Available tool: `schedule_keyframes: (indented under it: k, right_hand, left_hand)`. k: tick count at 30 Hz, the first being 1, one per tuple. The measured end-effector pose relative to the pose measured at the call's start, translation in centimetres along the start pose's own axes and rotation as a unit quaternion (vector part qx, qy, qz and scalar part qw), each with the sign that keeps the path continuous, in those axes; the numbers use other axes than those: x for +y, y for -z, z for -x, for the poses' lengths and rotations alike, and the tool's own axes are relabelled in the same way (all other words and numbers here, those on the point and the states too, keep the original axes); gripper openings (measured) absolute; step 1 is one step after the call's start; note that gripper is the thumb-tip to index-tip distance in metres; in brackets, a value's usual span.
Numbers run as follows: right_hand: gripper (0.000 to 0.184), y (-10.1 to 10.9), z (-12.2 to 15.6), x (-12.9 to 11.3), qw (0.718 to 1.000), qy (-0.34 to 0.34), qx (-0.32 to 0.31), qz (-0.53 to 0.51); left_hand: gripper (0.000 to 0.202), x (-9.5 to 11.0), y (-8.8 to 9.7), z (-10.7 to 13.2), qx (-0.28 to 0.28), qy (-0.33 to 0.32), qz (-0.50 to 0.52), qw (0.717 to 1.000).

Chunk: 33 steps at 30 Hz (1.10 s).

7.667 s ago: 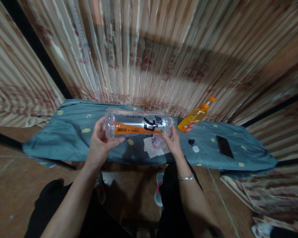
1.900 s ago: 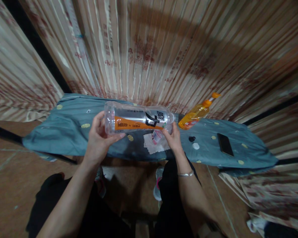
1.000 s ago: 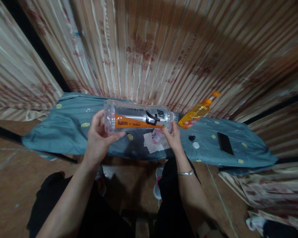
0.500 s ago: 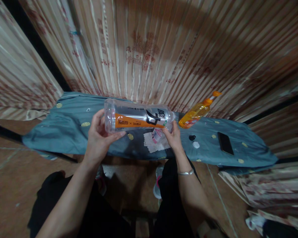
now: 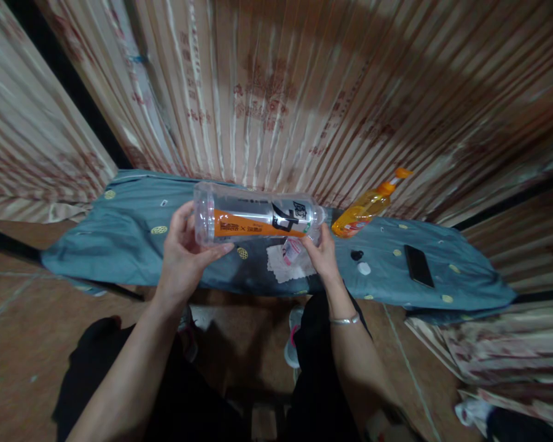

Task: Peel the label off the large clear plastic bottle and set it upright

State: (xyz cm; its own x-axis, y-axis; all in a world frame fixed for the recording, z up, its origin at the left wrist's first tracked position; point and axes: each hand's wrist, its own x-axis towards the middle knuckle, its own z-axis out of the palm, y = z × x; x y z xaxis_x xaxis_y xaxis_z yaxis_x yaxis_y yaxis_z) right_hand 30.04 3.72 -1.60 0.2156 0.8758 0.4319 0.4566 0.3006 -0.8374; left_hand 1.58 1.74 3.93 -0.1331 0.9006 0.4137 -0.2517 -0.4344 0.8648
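Note:
A clear plastic bottle [image 5: 258, 215] with an orange and silver label lies sideways in the air, held between both hands above the cloth-covered table. My left hand [image 5: 187, 248] grips its base end, thumb along the near side and fingers partly hidden behind it. At the neck end, my right hand [image 5: 321, 248] holds the bottle between thumb and fingers. Below the bottle, a small pink and white container [image 5: 292, 250] rests on a white paper tissue [image 5: 279, 267]. Right of my right hand stands a pump bottle of orange-yellow liquid [image 5: 362, 212].
The narrow table has a blue-green cloth [image 5: 133, 227] with yellow patterns. A black cap-like piece [image 5: 357, 255], a white round piece [image 5: 364, 268] and a black phone [image 5: 418, 266] lie on its right side. Patterned curtains [image 5: 267, 92] hang behind, and a dark pole [image 5: 69, 80] slants at left.

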Motion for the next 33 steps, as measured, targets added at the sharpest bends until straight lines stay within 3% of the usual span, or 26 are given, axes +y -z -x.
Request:
schedule_keyframes:
  k: [33]
  right_hand:
    - [0.039, -0.02, 0.02, -0.13, 1.0, 0.007, 0.002, 0.002]
  left_hand:
    - [0.079, 0.59, -0.34, 0.14, 0.003, 0.04, -0.019, 0.999]
